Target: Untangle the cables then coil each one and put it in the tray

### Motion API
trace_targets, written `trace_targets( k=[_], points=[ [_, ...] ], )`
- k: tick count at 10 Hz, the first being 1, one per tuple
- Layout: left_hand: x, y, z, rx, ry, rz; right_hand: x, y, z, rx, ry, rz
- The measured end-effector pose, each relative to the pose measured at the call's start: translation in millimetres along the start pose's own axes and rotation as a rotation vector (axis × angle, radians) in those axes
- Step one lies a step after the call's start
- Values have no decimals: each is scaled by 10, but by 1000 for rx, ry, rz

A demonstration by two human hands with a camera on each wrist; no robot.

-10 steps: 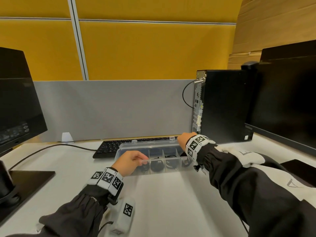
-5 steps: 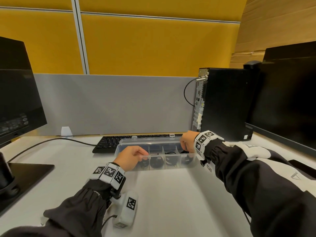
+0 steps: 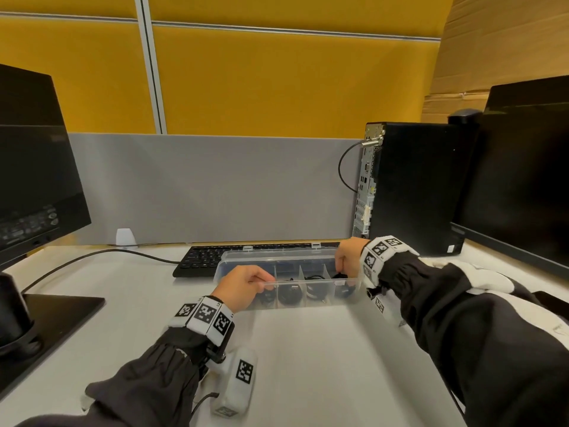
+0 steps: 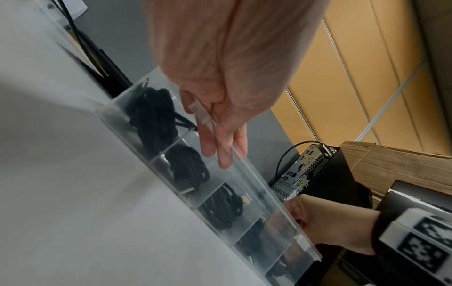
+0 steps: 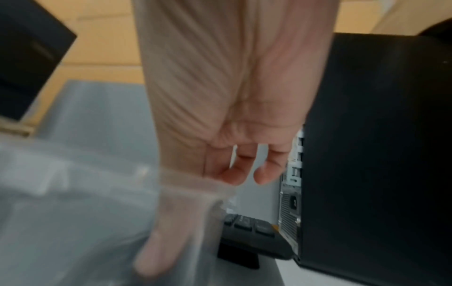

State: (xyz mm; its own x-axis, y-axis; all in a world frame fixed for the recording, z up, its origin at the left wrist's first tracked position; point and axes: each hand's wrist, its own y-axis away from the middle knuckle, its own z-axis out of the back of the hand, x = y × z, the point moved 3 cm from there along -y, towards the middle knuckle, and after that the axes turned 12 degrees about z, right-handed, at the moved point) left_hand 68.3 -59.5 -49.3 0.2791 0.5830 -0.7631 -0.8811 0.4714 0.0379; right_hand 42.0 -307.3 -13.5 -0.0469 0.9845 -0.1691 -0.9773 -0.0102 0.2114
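Spanning the white bench (image 3: 308,365) crosswise, the clear tray (image 3: 308,302) lies straight ahead of the person with its long axis running left to right, and both hands reach it from the near side. Four compartments show through its front wall, each with a coiled black cable (image 4: 156,116) in it. I see no loose cable on the bench, so the coiling looks done.

The left grip (image 3: 246,283) sits at the tray's left end and pinches a small tab on the near edge of the clear lid (image 4: 254,174) between thumb and fingers. The right grip (image 3: 348,257) is at the right end, its fingers curled round that same edge, some of them seen through the plastic. That view is blurred, so the exact hold is unclear.

The lid shares the tray's long axis. Its free edge faces the person and runs from one hand to the other, apart from the front rim below it. The far edge seems to be the hinged one. Closing would mean both ends going straight down together, since neither hand is nearer.

Just behind the tray lies a black keyboard (image 3: 203,260), with a computer tower (image 3: 415,186) to the far right.
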Motion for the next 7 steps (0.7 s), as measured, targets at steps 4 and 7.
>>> trace_targets(
  k=[4, 7],
  points=[
    [5, -38, 2, 18, 54, -11, 119, -34, -42, -40, 62, -54],
    [-63, 177, 160, -123, -44, -43, 79, 562, -10, -310, -435, -72]
  ],
)
